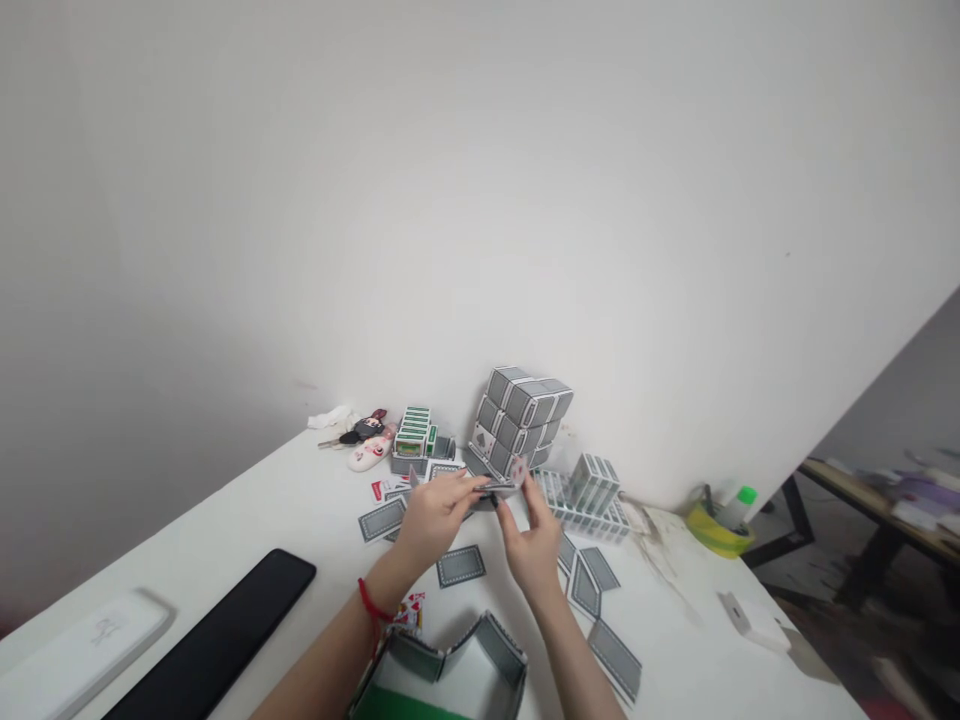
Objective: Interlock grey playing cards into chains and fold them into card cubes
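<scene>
Both hands meet near the middle of the table over a bent playing card piece [501, 488]. My left hand [435, 512] grips its left side with closed fingers, while my right hand [531, 542] pinches it from the right. How many cards are in the piece I cannot make out. Just behind my fingers stands a stacked block of folded grey-backed cards [529, 415]. Loose cards lie around my hands, among them a face-down card [461, 566] between my wrists. A hollow card structure [491, 645] with a green part inside sits between my forearms.
A clear tray [555, 497] holding folded cards stands at right, a card block [596, 483] on it. At left are a green-and-white stack [414, 432], keys [349, 438], a black slab [225, 635] and a white case [90, 650]. Yellow tape [716, 535] lies near the right edge.
</scene>
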{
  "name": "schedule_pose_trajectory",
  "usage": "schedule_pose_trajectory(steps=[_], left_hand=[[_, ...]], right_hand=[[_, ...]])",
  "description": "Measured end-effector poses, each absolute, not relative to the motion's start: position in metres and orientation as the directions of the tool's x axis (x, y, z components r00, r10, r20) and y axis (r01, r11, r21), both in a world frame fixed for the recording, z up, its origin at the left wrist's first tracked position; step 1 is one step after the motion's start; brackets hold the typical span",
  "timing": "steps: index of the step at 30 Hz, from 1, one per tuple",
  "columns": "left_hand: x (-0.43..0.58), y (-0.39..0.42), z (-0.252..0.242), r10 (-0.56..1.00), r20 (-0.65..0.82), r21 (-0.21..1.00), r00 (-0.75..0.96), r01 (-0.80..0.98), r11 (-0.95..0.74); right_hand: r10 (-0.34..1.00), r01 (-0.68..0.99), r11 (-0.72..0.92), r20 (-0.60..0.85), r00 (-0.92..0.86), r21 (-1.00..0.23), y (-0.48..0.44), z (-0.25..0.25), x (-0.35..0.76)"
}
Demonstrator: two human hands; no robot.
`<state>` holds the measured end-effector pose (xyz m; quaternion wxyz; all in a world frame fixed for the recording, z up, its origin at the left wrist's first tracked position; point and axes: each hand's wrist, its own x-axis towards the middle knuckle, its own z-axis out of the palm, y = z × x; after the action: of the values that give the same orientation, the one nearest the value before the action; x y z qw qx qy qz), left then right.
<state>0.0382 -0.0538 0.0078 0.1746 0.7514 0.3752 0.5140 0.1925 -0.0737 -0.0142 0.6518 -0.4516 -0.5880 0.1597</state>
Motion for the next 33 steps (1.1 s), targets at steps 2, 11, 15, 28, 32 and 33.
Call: schedule_pose_trajectory(steps=[2, 11, 15, 28, 32, 33], left_hand=[[0.037, -0.055, 0.009, 0.708, 0.666, 0.603, 0.234, 0.390, -0.696], [0.031, -0.053, 0.016, 0.689, 0.676, 0.574, 0.261, 0.400, -0.715], [0.028, -0.052, 0.015, 0.717, 0.643, 0.611, 0.270, 0.383, -0.693], [0.026, -0.057, 0.025, 0.784, 0.528, 0.625, 0.327, 0.475, -0.619], [0.026, -0.056, 0.026, 0.833, 0.492, 0.693, 0.253, 0.466, -0.550], [0.026, -0.056, 0.026, 0.840, 0.482, 0.711, 0.250, 0.448, -0.542]], right_hand=[[0.752, 0.334, 0.549, 0.627, 0.204, -0.766, -0.076, -0.014, 0.190], [0.734, 0.397, 0.584, 0.669, 0.113, -0.708, -0.079, -0.010, 0.197], [0.671, 0.417, 0.667, 0.741, 0.021, -0.617, -0.079, -0.004, 0.198], [0.827, 0.409, 0.517, 0.563, -0.011, -0.752, -0.084, 0.011, 0.201], [0.850, 0.314, 0.494, 0.527, 0.024, -0.811, -0.082, 0.011, 0.197], [0.851, 0.311, 0.485, 0.523, 0.048, -0.817, -0.081, 0.010, 0.197]])
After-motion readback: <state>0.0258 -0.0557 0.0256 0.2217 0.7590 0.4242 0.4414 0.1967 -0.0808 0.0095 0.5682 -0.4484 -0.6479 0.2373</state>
